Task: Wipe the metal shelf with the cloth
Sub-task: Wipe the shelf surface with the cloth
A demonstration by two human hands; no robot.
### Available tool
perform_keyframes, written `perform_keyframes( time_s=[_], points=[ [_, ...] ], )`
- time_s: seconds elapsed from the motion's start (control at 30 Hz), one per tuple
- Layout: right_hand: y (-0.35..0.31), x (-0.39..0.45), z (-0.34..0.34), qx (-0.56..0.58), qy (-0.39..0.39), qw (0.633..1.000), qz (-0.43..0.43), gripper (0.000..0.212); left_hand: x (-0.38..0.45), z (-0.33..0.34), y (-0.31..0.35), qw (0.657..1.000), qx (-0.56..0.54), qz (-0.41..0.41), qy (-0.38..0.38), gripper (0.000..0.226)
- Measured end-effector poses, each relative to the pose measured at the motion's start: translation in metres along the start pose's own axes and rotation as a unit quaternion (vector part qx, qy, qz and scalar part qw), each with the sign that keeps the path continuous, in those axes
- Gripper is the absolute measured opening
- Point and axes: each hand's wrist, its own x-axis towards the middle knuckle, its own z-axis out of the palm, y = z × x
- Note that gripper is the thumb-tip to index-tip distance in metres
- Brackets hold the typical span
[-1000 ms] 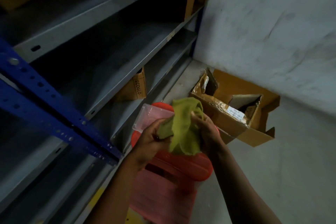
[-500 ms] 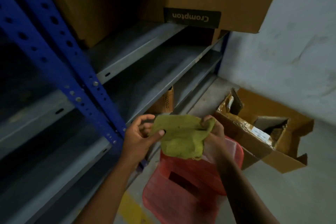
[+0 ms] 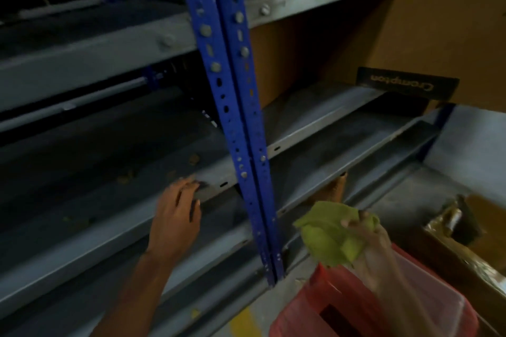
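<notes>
Grey metal shelf [image 3: 315, 128] under left hand [image 3: 175, 216], cloth [image 3: 331, 235] in right hand [image 3: 369, 235]

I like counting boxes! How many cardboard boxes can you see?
3. One big Crompton box sits on the upper right shelf, one small box peeks from under a lower shelf, and one open box lies on the floor at right. Others may hide in the dark.

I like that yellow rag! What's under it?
Below the green-yellow cloth, bunched in the right hand, sits a red plastic stool. The cloth and arm cover part of the stool's top.
</notes>
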Motion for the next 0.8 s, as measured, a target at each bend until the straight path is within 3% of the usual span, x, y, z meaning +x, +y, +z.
perform_keyframes(
  time_s=[0.07,0.17,0.37,0.53,0.67,0.8],
  points=[
    [0.003,0.002,0.021,0.001,-0.021,1.0,-0.002,0.024,-0.018,-0.003,-0.01,0.999,0.028,-0.042,-0.004,0.043],
    [0.01,0.008,0.052,0.047,-0.058,0.997,0.023,0.031,-0.025,0.001,-0.012,0.997,0.062,-0.038,-0.037,0.053],
    [0.021,0.021,0.12,0.091,-0.054,0.991,0.084,0.043,-0.023,-0.002,-0.014,0.998,0.024,-0.043,-0.044,0.042],
    [0.033,0.027,0.164,0.076,-0.057,0.993,0.067,0.035,-0.02,-0.001,-0.018,0.998,0.002,-0.039,-0.05,0.039],
    [0.036,0.024,0.189,0.033,-0.082,0.995,0.034,0.048,-0.016,-0.002,-0.017,0.997,-0.022,-0.044,-0.053,0.047],
    [0.041,0.01,0.216,-0.037,-0.101,0.993,-0.051,0.029,-0.013,-0.009,-0.019,0.994,-0.066,-0.07,-0.053,0.041]
  ],
)
